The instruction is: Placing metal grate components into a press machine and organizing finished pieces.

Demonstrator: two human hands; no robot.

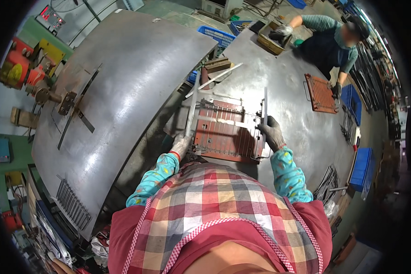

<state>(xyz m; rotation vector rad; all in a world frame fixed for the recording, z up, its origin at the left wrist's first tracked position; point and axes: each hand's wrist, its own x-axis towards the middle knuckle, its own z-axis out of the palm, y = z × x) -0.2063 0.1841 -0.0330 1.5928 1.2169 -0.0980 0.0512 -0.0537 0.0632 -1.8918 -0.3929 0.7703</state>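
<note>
In front of me a reddish-brown flat jig (221,145) lies on the metal table, with several thin metal rods laid across it in a row. My left hand (181,145), in a grey glove, is closed round the near end of a flat metal bar (192,109) at the jig's left side; the bar is slightly blurred. At the jig's right side my right hand (272,133), in a darker glove, has its fingers bent at the lower end of another metal bar (265,102). Its fingertips are partly hidden among the metal parts there.
Left stands a second metal table (123,59) with a bundle of rods (73,205) and a red machine (18,68) beyond. Across the table, a co-worker (335,45) reaches into a box (271,41), other hand by another jig (321,93). Blue bins (363,169) line the right edge.
</note>
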